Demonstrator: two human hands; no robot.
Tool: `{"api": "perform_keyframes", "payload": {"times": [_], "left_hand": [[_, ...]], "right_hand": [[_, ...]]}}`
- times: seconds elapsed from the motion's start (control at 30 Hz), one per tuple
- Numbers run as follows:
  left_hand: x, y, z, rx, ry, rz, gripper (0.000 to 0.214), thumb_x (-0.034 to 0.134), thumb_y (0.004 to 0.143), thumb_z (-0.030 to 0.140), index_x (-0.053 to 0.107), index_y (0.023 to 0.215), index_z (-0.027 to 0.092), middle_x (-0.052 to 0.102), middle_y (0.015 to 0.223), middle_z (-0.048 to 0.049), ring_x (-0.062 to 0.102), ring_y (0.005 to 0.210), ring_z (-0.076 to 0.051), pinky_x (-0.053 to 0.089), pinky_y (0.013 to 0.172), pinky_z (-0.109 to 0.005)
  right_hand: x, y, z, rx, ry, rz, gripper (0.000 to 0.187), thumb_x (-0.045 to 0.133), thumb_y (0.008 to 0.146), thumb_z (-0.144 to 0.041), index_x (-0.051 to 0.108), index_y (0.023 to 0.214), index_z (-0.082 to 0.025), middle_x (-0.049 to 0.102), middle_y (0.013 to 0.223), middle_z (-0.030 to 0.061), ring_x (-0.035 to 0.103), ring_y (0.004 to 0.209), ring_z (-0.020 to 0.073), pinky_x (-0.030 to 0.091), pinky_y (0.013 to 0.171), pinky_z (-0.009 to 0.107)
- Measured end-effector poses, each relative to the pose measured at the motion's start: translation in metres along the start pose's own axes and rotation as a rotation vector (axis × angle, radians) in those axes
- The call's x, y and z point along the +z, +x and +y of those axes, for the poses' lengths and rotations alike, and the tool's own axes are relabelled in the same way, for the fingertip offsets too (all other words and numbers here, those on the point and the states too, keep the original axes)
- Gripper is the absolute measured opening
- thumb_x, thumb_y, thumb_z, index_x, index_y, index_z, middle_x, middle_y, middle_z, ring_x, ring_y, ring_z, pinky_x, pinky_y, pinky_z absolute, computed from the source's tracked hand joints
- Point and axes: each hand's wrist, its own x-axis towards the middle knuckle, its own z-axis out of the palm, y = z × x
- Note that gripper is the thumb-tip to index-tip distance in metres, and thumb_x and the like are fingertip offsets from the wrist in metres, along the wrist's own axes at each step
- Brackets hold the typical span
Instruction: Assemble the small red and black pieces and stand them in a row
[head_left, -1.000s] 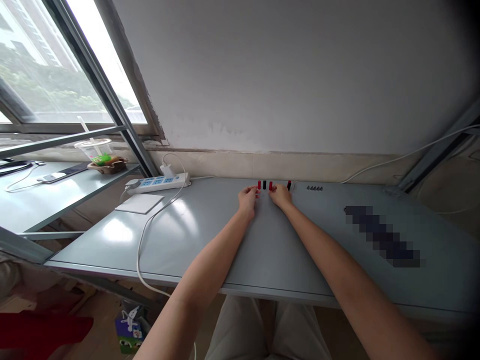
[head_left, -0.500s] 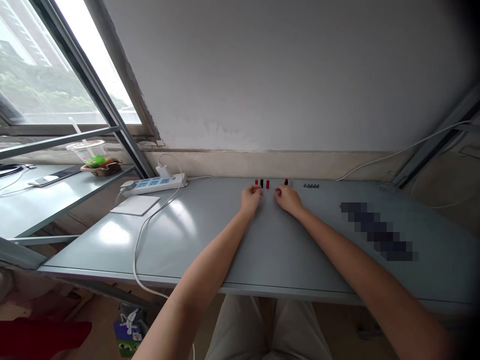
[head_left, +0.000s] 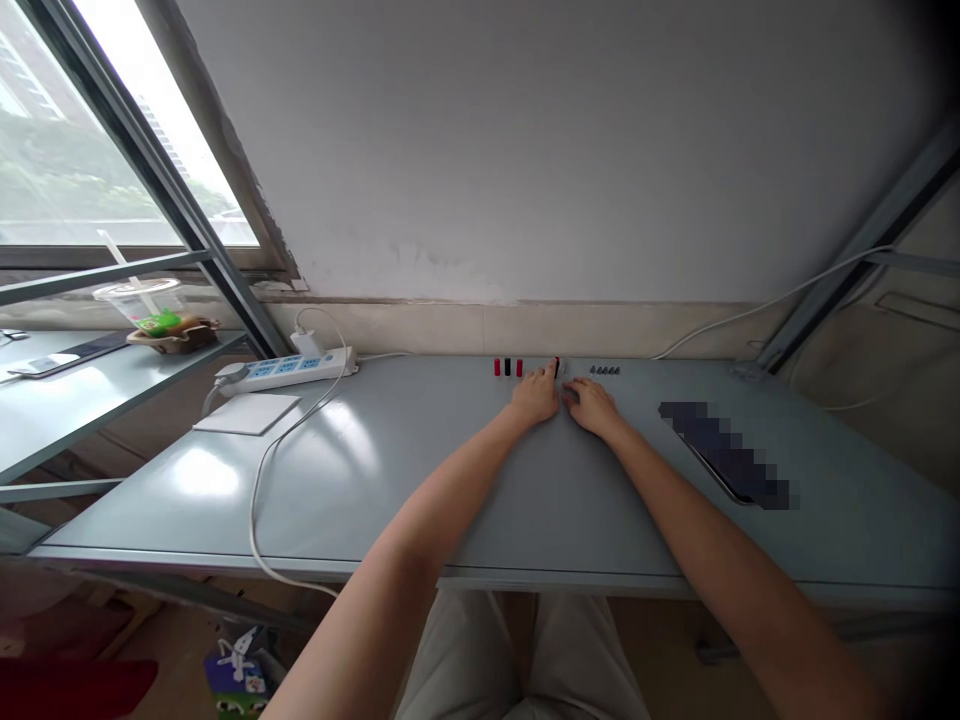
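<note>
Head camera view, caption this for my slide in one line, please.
Left hand and right hand meet at a small upright piece beside red and black pegs on a grey desk.

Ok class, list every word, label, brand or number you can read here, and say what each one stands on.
No text can be read.
White power strip with blue socket panels: small markings, too small to read.
Clear plastic cup with a straw: green patch, too blurred to read.
Small red and black upright pegs: no marks visible.
</note>
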Motion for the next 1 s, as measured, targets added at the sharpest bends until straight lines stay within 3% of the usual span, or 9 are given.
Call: {"api": "perform_keyframes", "payload": {"times": [0.2, 0.5, 0.83, 1.0], "left_hand": [[0.011, 0.014, -0.003, -0.025, 0.249, -0.021, 0.060, 0.046, 0.079, 0.022, 0.028, 0.136, 0.014, 0.053, 0.115, -0.0167, 0.046, 0.111, -0.028, 0.036, 0.089, -0.037], [0.008, 0.019, 0.004, -0.060, 0.457, 0.052, 0.027, 0.035, 0.085, 0.015, 0.051, 0.106, 0.014, 0.060, 0.098, -0.0135, 0.055, 0.096, -0.023, 0.043, 0.077, -0.033], [-0.021, -0.007, 0.004, -0.086, 0.262, 0.124, 0.018, 0.044, 0.082, 0.023, 0.056, 0.093, 0.016, 0.062, 0.088, -0.0115, 0.057, 0.086, -0.023, 0.041, 0.070, -0.031], [-0.033, -0.026, -0.005, -0.180, -0.017, 0.187, 0.010, 0.055, 0.075, 0.024, 0.059, 0.082, 0.018, 0.063, 0.080, -0.0072, 0.056, 0.076, -0.018, 0.040, 0.065, -0.028]], "right_hand": [[0.005, 0.003, 0.006, -0.011, -0.007, -0.078, 0.041, 0.039, 0.086, -0.035, 0.053, 0.122, -0.019, 0.044, 0.132, 0.0121, 0.038, 0.122, 0.0262, 0.026, 0.100, 0.043], [0.003, 0.004, 0.001, 0.016, -0.050, -0.128, 0.046, 0.031, 0.088, -0.038, 0.047, 0.128, -0.022, 0.039, 0.137, 0.0087, 0.031, 0.126, 0.0252, 0.020, 0.102, 0.049], [0.006, 0.006, 0.000, 0.012, -0.074, -0.100, 0.045, 0.029, 0.088, -0.036, 0.046, 0.127, -0.024, 0.041, 0.136, 0.0064, 0.032, 0.124, 0.0265, 0.021, 0.100, 0.051], [0.006, 0.002, -0.002, -0.026, 0.000, -0.016, 0.037, 0.035, 0.086, -0.032, 0.055, 0.116, -0.021, 0.049, 0.126, 0.0107, 0.040, 0.117, 0.0282, 0.027, 0.095, 0.050]]}}
